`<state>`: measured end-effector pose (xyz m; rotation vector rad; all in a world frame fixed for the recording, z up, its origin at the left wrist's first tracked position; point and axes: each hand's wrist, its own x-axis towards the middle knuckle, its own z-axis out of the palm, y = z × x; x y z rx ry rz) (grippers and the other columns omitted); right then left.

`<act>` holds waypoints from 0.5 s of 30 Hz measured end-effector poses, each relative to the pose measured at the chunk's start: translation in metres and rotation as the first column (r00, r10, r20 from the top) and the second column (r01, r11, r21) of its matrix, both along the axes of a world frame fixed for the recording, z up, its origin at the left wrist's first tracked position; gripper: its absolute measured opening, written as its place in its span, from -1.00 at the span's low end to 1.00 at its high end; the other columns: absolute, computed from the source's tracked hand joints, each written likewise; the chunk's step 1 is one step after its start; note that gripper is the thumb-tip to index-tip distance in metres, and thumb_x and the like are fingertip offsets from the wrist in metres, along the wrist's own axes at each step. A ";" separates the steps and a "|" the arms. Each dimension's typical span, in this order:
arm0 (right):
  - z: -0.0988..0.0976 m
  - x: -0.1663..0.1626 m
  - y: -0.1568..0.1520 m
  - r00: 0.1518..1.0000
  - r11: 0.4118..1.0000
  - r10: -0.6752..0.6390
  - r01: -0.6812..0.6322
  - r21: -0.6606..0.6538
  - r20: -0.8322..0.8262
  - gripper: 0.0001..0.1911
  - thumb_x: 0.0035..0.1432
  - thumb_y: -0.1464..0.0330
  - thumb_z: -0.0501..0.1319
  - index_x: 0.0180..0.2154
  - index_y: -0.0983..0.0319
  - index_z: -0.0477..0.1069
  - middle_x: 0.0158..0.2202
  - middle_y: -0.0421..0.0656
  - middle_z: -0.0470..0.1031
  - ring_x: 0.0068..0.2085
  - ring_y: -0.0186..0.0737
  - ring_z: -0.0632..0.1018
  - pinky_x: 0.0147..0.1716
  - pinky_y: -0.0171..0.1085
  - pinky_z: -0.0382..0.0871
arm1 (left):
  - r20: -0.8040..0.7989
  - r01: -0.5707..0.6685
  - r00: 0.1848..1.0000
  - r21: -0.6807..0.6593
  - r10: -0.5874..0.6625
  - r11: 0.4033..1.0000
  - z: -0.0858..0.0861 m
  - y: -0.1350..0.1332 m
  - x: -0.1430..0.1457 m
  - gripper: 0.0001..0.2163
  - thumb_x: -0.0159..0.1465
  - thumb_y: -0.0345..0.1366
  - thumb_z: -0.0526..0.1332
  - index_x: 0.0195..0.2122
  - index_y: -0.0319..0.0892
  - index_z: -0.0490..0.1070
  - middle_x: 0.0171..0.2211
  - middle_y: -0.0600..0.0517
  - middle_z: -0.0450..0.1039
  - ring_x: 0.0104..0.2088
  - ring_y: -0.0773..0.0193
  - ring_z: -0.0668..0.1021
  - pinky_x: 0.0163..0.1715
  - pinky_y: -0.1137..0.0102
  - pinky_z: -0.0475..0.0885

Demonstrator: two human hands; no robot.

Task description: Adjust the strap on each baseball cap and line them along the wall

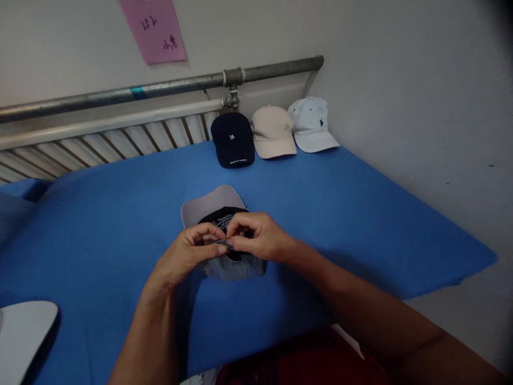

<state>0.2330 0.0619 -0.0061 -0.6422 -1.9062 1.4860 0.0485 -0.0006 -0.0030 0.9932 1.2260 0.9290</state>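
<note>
A grey-blue baseball cap (pixel 232 269) lies upside down on the blue table cover, its pale grey brim (pixel 210 204) pointing away from me and its dark lining partly showing. My left hand (pixel 195 247) pinches the cap's back strap from the left side. From the right, my right hand (pixel 256 235) pinches the same strap, its fingertips meeting those of the left at a small buckle (pixel 227 244). The fingers hide most of the strap and part of the cap's inside.
Along the far edge stand a black cap (pixel 232 140), a beige cap (pixel 274 132) and a white cap (pixel 314 124). Behind them run a radiator (pixel 132 140) and a metal pipe (pixel 184 85). A white curved object (pixel 26 334) sits at the lower left on the blue cover (pixel 132 214).
</note>
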 end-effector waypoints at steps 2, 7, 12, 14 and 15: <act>-0.001 0.001 0.002 1.000 0.996 0.022 -0.023 -0.082 -0.007 -0.97 -0.01 0.44 0.26 -0.43 0.25 0.43 -0.56 -0.31 0.36 -0.52 -0.44 0.35 -0.53 -0.41 0.22 | -0.016 -0.005 1.000 0.021 0.005 1.000 -0.001 -0.001 -0.001 -0.82 0.01 -0.33 0.44 -0.35 -0.16 0.52 -0.44 0.09 0.50 -0.45 0.42 0.49 -0.46 0.53 0.36; -0.002 0.004 0.005 0.995 0.977 0.074 -0.085 -0.196 -0.059 -0.94 -0.02 0.43 0.25 -0.39 0.25 0.45 -0.54 -0.30 0.39 -0.50 -0.42 0.41 -0.48 -0.39 0.30 | -0.047 0.031 0.999 0.051 -0.029 0.998 -0.001 -0.002 -0.001 -0.82 0.06 -0.31 0.41 -0.29 -0.13 0.53 -0.42 0.07 0.52 -0.43 0.39 0.51 -0.43 0.51 0.40; 0.000 0.003 0.003 0.996 0.968 0.057 -0.072 -0.240 -0.072 -0.93 -0.03 0.42 0.29 -0.41 0.26 0.44 -0.55 -0.31 0.38 -0.51 -0.43 0.41 -0.48 -0.38 0.31 | -0.022 0.020 1.000 0.084 -0.018 0.996 0.002 -0.003 0.001 -0.79 0.04 -0.33 0.42 -0.28 -0.12 0.53 -0.36 0.07 0.55 -0.37 0.37 0.54 -0.37 0.51 0.43; 0.000 0.002 0.002 0.996 0.961 0.040 -0.060 -0.270 -0.080 -0.92 -0.04 0.42 0.30 -0.42 0.25 0.42 -0.55 -0.32 0.38 -0.51 -0.44 0.40 -0.48 -0.38 0.32 | -0.034 0.024 0.999 0.097 -0.021 0.995 0.003 -0.004 0.002 -0.78 0.02 -0.34 0.43 -0.28 -0.14 0.52 -0.35 0.06 0.56 -0.36 0.35 0.55 -0.37 0.50 0.44; 0.000 0.002 0.002 0.996 0.959 0.035 -0.058 -0.277 -0.084 -0.92 -0.05 0.41 0.30 -0.43 0.25 0.42 -0.55 -0.32 0.38 -0.51 -0.44 0.40 -0.48 -0.39 0.31 | -0.044 0.028 0.999 0.107 -0.023 0.994 0.004 -0.005 0.002 -0.78 0.02 -0.34 0.43 -0.29 -0.14 0.52 -0.36 0.07 0.56 -0.36 0.34 0.56 -0.38 0.50 0.44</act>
